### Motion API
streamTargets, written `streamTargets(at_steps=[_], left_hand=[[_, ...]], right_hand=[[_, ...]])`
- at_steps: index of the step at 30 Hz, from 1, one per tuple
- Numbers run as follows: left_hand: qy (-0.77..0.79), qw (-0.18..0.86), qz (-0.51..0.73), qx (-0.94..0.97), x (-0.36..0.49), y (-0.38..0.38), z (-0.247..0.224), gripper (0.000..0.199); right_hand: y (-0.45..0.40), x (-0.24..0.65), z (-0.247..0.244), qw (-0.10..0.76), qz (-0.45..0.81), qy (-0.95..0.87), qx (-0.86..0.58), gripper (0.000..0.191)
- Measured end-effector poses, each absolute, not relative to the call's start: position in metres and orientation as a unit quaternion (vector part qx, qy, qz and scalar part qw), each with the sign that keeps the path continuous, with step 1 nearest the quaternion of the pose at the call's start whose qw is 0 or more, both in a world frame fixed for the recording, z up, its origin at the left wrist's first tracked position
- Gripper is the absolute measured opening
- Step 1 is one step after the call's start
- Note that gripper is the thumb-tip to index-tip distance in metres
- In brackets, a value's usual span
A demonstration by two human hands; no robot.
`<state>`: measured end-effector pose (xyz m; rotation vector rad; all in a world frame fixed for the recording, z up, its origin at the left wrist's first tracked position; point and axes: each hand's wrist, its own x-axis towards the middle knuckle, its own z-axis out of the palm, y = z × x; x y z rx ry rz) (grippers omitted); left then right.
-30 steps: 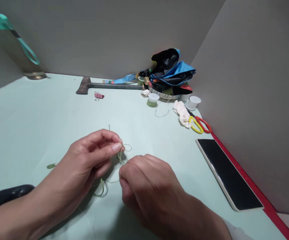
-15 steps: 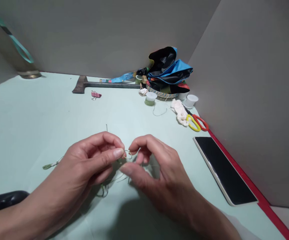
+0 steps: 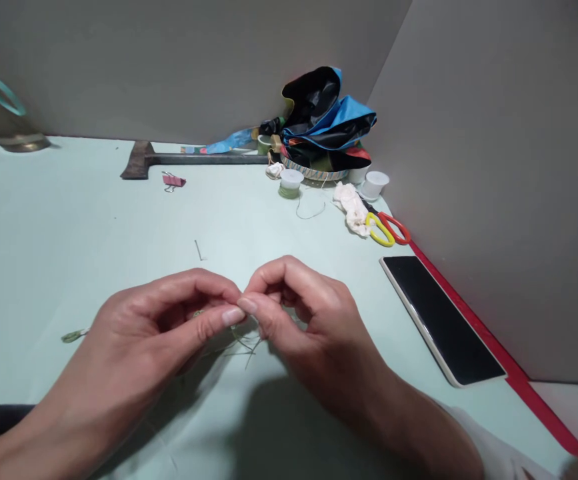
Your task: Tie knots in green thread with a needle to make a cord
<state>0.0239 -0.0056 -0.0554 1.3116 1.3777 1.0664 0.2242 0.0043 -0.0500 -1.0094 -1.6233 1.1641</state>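
Note:
Thumb and forefinger of my left hand [image 3: 169, 333] are closed in a pinch on thin green cord. My right hand [image 3: 309, 320] pinches at the same spot, its thumb tip touching the left fingertips. Where the fingers meet, the held bit of cord is hidden. Loose ends of the green cord [image 3: 249, 347] hang below the fingertips. Partly behind my left wrist lies a small green bundle of cord [image 3: 73, 336]. A thin dark pin-like piece [image 3: 198, 250] lies on the table beyond my left hand.
At the back are a hatchet [image 3: 203, 159], a pink binder clip [image 3: 173, 180], and a blue and black pouch [image 3: 329, 127]. A green thread spool [image 3: 290, 184], crumpled tissue [image 3: 353, 210] and scissors [image 3: 389, 229] sit to the right. A phone [image 3: 441, 317] lies near the red edge strip.
My right thumb and forefinger have closed together and come up against the left fingertips. The small loop of cord seen between the hands is now covered. The view has shifted slightly.

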Motion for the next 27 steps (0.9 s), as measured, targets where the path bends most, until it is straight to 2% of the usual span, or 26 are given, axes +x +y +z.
streamTargets(at_steps=[11, 17, 23, 27], left_hand=[[0.526, 0.502, 0.396, 0.561, 0.011, -0.017, -0.059, 0.017], [0.550, 0.550, 0.403, 0.481, 0.008, -0.016, -0.066, 0.018], [0.560, 0.573, 0.429, 0.418, 0.036, -0.001, -0.050, 0.029], [0.546, 0.583, 0.425, 0.426, 0.049, 0.008, -0.036, 0.035]], right_hand=[[0.009, 0.228, -0.042, 0.431, 0.477, -0.667, -0.378, 0.022], [0.007, 0.231, -0.037, 0.429, 0.522, -0.620, -0.400, 0.017], [0.011, 0.228, -0.043, 0.333, 0.566, -0.613, -0.440, 0.020], [0.012, 0.223, -0.050, 0.342, 0.539, -0.651, -0.411, 0.018]])
